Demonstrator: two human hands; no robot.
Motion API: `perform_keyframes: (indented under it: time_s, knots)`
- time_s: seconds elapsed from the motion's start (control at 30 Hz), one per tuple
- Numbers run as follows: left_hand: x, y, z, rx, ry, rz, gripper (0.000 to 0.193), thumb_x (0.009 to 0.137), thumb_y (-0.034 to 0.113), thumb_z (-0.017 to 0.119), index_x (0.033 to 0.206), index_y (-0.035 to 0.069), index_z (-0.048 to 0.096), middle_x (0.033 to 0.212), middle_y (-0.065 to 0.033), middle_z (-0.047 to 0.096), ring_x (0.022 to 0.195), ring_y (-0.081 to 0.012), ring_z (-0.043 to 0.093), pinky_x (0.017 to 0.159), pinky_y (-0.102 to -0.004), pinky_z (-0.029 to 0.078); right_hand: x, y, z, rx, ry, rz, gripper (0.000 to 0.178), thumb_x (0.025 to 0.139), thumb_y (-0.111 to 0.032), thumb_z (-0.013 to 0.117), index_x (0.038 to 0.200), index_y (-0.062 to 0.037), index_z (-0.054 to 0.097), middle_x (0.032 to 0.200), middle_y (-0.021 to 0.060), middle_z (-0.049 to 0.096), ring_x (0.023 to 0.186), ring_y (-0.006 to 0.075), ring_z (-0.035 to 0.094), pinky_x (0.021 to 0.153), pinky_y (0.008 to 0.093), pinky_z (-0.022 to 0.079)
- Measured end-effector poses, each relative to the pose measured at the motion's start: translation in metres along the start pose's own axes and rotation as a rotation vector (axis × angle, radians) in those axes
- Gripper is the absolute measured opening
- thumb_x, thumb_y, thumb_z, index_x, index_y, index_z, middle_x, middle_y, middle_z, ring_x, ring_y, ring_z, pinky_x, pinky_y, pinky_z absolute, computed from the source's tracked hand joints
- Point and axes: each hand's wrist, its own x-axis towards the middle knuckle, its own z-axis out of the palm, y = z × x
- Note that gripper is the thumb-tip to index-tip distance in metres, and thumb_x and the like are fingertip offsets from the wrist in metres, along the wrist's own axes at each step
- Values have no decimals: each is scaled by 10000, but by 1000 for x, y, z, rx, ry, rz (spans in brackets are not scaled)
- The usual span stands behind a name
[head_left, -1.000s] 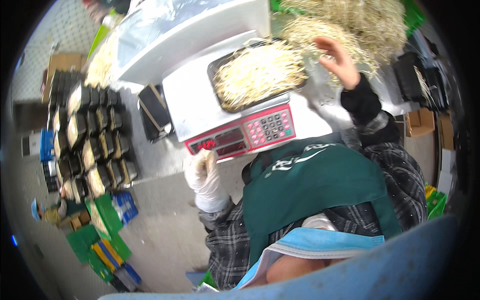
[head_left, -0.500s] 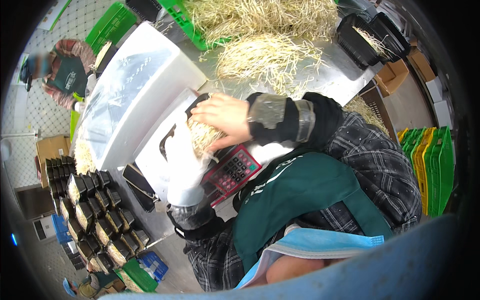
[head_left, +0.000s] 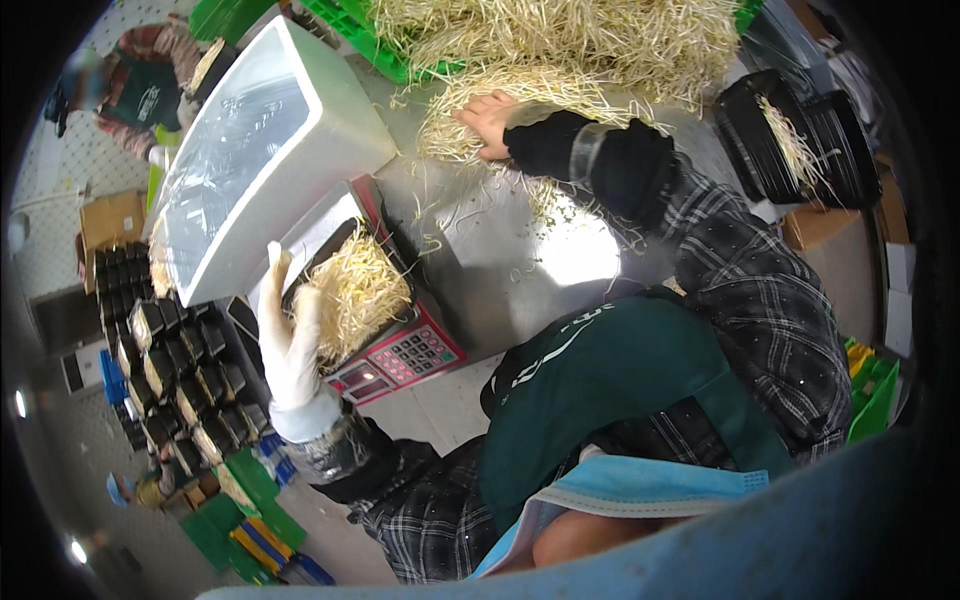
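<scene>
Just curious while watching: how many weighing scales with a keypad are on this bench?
1. The scale sits at the bench's left edge, holding a tray of sprouts, beside the gloved left hand. Others may be hidden behind the white box.

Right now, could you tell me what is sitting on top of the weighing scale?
A heap of pale bean sprouts sits on the scale, beside the gloved left hand. The sprouts hide whatever holds them; the keypad stays visible.

Gloved left hand (head_left: 290,345) beside sprout tray (head_left: 352,292) on scale (head_left: 395,355); right hand (head_left: 490,120) in sprouts (head_left: 560,50).
</scene>
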Motion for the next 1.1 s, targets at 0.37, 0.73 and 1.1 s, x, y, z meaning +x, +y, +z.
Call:
perform_keyframes:
  time_s: [0.37,0.73,1.1]
  knots:
    - [-39,28,129,97,-354,457,501,728,-80,533,1214,-19,430,1214,-209,460,1144,-334,436,958,-375,329,-35,11,-108,457,225,-146,350,677,-107,558,1021,-48,535,887,112,583,826,244,563,725,340,457]
    - [-67,-112,219,690,-190,81,747,732,218,536,1327,-29,157,1335,-259,205,1242,-421,188,988,-574,155,-143,-26,51,-42,-133,55,162,752,-87,469,813,-105,618,695,98,581,645,280,570,617,372,470]
    - [-69,-100,194,251,-115,29,254,779,138,546,1027,83,561,983,-141,577,930,-303,543,815,-365,436,-115,-23,-64,197,42,-32,573,687,-188,635,1192,-20,423,1063,163,492,982,316,487,851,377,410]
